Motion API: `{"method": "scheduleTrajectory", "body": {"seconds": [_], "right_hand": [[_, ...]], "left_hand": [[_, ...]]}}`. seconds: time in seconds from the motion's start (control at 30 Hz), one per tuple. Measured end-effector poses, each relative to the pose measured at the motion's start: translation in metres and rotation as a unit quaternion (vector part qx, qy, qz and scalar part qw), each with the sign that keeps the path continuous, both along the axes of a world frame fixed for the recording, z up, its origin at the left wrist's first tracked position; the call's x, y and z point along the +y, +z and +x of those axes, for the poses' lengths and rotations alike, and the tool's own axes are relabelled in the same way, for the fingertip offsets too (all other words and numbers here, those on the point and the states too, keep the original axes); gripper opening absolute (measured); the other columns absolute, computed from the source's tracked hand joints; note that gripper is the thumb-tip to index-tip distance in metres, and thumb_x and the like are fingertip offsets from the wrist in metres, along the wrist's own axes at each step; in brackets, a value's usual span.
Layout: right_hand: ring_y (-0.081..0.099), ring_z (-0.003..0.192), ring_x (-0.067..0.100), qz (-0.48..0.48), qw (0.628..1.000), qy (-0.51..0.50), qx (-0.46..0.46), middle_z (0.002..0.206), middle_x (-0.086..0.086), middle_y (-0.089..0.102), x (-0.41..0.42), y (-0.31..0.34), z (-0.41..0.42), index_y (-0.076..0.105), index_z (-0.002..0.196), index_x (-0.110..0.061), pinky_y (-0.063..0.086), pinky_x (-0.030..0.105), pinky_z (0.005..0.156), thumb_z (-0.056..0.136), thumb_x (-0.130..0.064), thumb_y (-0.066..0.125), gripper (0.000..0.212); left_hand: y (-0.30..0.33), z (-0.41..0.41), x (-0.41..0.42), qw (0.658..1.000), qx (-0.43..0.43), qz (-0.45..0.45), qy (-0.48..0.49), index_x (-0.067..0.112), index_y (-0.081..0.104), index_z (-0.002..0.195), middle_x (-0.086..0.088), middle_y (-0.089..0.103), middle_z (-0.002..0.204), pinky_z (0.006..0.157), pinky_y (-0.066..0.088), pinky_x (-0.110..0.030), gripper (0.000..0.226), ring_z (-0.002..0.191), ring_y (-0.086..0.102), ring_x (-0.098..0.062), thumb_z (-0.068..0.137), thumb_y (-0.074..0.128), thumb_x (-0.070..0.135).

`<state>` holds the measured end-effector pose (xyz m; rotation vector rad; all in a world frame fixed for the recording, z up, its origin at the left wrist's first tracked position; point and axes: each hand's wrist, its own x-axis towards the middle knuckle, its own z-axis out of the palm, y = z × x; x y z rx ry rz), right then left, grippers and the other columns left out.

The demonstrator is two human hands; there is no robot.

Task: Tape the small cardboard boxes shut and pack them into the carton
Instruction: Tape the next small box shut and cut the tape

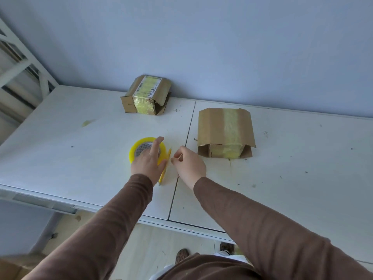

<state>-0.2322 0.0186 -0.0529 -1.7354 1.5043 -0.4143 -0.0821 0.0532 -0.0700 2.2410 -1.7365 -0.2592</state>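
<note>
A roll of yellow packing tape (141, 147) lies flat on the white table (60, 142), and everything else can be placed from it. The left hand (148, 162) lies over the near right part of the roll, fingers stretched out and fairly straight across its top, resting on it rather than curling round it. Just right of the roll, a strip of tape (165, 168) pulled from it runs toward the table's near edge. The right hand (188, 163) is just right of that strip, its thumb and fingertips pinched together at the strip's edge; whether they truly hold the film, I cannot tell for sure, though they appear to nip it. Both arms wear brown sleeves (252, 223).

Beyond the roll, against the pale wall, stands a small cardboard box (146, 96) wrapped in yellow tape, with a printed label on top and a torn flap on its right side. To the right of the roll, well apart from both hands, sits a second cardboard box (225, 132), a tape band along its top, its near flaps splayed outward.
</note>
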Motion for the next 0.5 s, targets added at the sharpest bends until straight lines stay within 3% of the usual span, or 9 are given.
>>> {"method": "scheduleTrajectory", "body": {"seconds": [0.1,0.23,0.37,0.5], "right_hand": [[0.057,0.068,0.012,-0.176,0.983,0.053,-0.005,0.073,-0.011,0.059,0.005,0.008,-0.035,0.058,0.087,-0.028,0.049,0.034,0.059,0.095,-0.030,0.060,0.009],[0.056,0.087,0.013,-0.346,0.937,0.021,-0.046,0.088,-0.009,0.060,-0.008,0.019,-0.096,0.065,0.092,-0.021,0.049,0.028,0.062,0.096,-0.025,0.062,0.007],[0.051,0.104,0.016,-0.341,0.939,-0.054,-0.004,0.107,-0.009,0.059,-0.042,0.018,-0.157,0.069,0.108,-0.021,0.046,0.029,0.078,0.099,-0.025,0.062,0.013],[0.050,0.120,0.017,-0.300,0.951,0.051,0.051,0.130,-0.009,0.060,-0.071,0.002,-0.184,0.070,0.123,-0.023,0.049,0.035,0.095,0.098,-0.039,0.061,0.031]], "left_hand": [[-0.004,-0.014,-0.011,0.998,-0.004,-0.061,0.015,0.024,0.046,0.141,-0.006,0.054,0.123,0.100,0.043,-0.047,0.065,0.118,0.049,-0.033,0.081,0.067,0.034],[0.009,-0.061,-0.044,0.986,0.081,-0.117,-0.093,0.022,0.056,0.137,-0.004,0.050,0.137,0.108,0.040,-0.048,0.063,0.128,0.040,-0.029,0.081,0.049,0.050],[0.020,-0.104,-0.079,0.971,0.096,-0.109,-0.192,0.029,0.048,0.149,-0.002,0.039,0.159,0.121,0.024,-0.044,0.067,0.149,0.025,-0.026,0.089,0.042,0.057],[0.010,-0.121,-0.101,0.960,0.018,-0.044,-0.275,0.034,0.034,0.157,0.007,0.019,0.168,0.127,0.013,-0.043,0.076,0.156,0.007,-0.016,0.091,0.027,0.071]]}}
